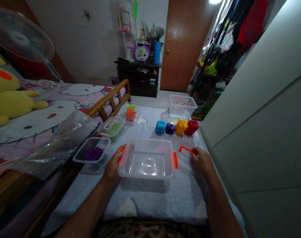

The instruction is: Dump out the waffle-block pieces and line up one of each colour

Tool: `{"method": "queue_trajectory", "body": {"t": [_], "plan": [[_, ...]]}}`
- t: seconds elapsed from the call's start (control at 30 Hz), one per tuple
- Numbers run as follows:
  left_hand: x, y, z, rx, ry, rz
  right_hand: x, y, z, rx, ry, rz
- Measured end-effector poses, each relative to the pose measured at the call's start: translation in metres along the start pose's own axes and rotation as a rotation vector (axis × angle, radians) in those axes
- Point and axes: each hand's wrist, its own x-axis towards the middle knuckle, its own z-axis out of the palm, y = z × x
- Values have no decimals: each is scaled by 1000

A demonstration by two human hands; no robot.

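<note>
A clear plastic box [146, 176] with orange side latches is in front of me. My left hand [113, 165] grips its left end, fingers wrapped by the orange latch there. On the right end sits another orange latch [175, 160]. To the right of the box, my right hand [202, 162] pinches a thin orange handle [187, 149] with a hooked end, held apart from the box. Behind the box stand bundles of plastic pieces: light blue [160, 127], dark blue [170, 128], yellow [181, 126] and red [191, 127].
At left, an open container [77, 156] holds purple pieces [94, 153]. Beyond it are a lidded box [112, 127] of green pieces and orange pieces [131, 114]. A larger clear bin [182, 106] stands at the back. A wooden rail [104, 100] and white cabinet [259, 132] flank the cloth-covered surface.
</note>
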Motion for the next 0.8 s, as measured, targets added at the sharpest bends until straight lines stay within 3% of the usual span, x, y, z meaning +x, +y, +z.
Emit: {"method": "queue_trajectory", "body": {"t": [0.33, 0.5, 0.57, 0.67, 0.8], "plan": [[-4, 8, 16, 64, -16, 26, 25, -41, 19, 29, 207, -185], [-12, 21, 4, 151, 60, 45, 26, -43, 28, -14, 138, -194], [-13, 36, 2, 312, 109, 157, 22, -44, 32, -76, 96, -192], [-8, 71, 14, 564, 74, 301, 17, -50, 37, -177, 87, -184], [21, 122, 61, 879, -132, 506, 12, -59, 40, -247, 140, -221]]}}
